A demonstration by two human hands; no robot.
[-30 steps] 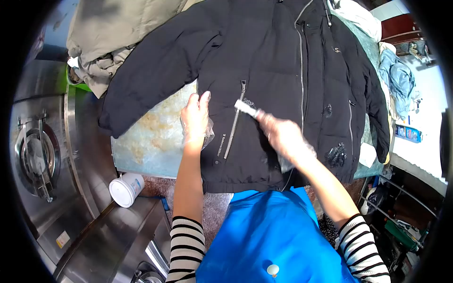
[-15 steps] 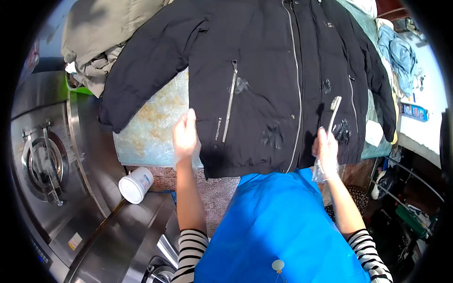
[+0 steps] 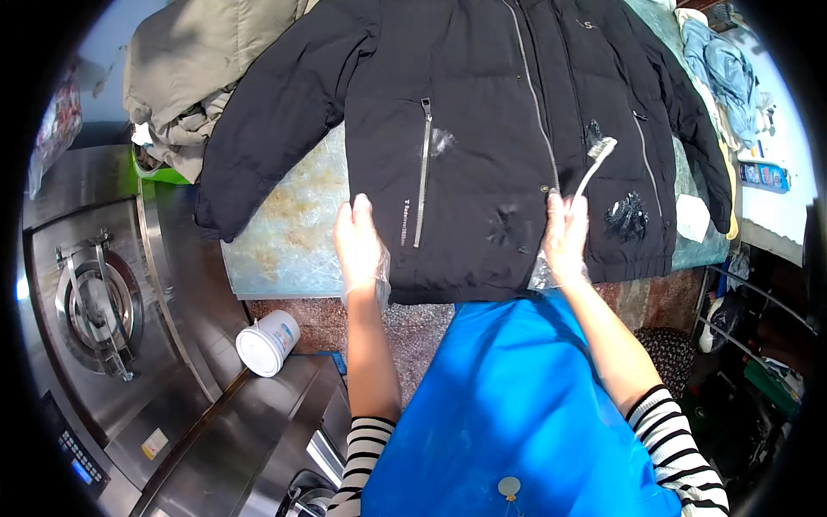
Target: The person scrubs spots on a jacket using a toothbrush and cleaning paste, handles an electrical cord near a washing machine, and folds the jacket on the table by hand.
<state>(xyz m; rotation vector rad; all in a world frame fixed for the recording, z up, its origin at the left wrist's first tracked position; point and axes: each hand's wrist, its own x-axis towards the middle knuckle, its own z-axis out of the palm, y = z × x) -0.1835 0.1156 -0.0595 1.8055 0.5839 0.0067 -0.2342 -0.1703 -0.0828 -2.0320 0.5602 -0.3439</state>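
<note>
A black zip jacket [image 3: 465, 189] lies spread on the table, its hem towards me. White-streaked wet patches mark its front: one by the left pocket zip, one low in the middle and two on the right panel. My right hand [image 3: 565, 237], in a clear plastic glove, is closed around a white toothbrush [image 3: 590, 170]. Its bristle head is up, near the upper right patch. My left hand [image 3: 360, 246], gloved too, is at the jacket's left edge, fingers stretched out. Whether it touches the cloth I cannot tell.
Beige garments [image 3: 202, 60] are piled at the back left above a green basket [image 3: 164, 175]. A white tub [image 3: 268, 343] stands on a steel surface by a steel machine [image 3: 103, 302]. On the right are a blue bottle [image 3: 765, 177], white paper [image 3: 692, 218] and a metal rack [image 3: 758, 297].
My right hand has moved left and slightly up with the toothbrush, which now tilts further right. My left hand has shifted onto the jacket's edge. The view has shifted slightly.
</note>
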